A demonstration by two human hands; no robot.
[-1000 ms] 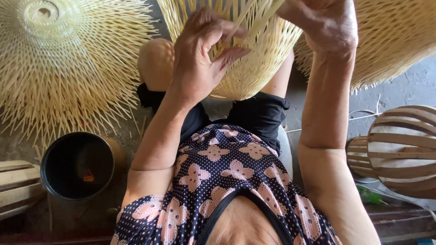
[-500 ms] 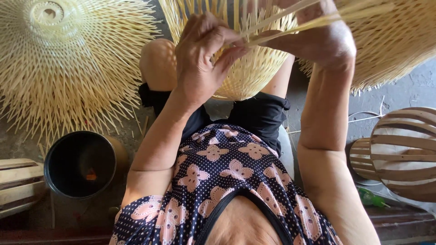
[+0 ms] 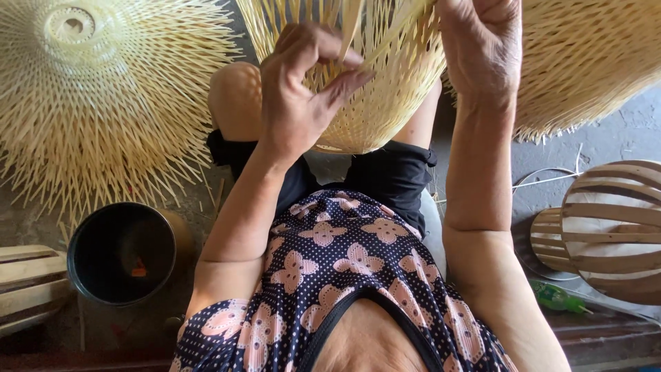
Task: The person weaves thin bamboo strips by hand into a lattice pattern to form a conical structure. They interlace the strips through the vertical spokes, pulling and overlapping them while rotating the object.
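Observation:
A half-woven bamboo basket [image 3: 385, 103] of pale strips rests between my knees, its rounded bottom toward me. My left hand [image 3: 299, 93] pinches loose bamboo strips [image 3: 351, 27] against the basket's wall, fingers closed on them. My right hand [image 3: 482, 45] grips the strips at the basket's upper right edge. Both forearms reach up from my dotted, flowered top.
A finished woven bamboo piece with splayed ends [image 3: 103, 89] lies at the left, another [image 3: 585, 62] at the right. A black round pot [image 3: 120, 251] stands at lower left. Slatted wooden frames sit at the right [image 3: 609, 227] and far left [image 3: 27, 282]. A green object [image 3: 558, 297] lies on the concrete floor.
My left hand has closed further on the strips and shifted slightly right. My right hand rose toward the top edge, pulling strips upward. The view moved a little closer.

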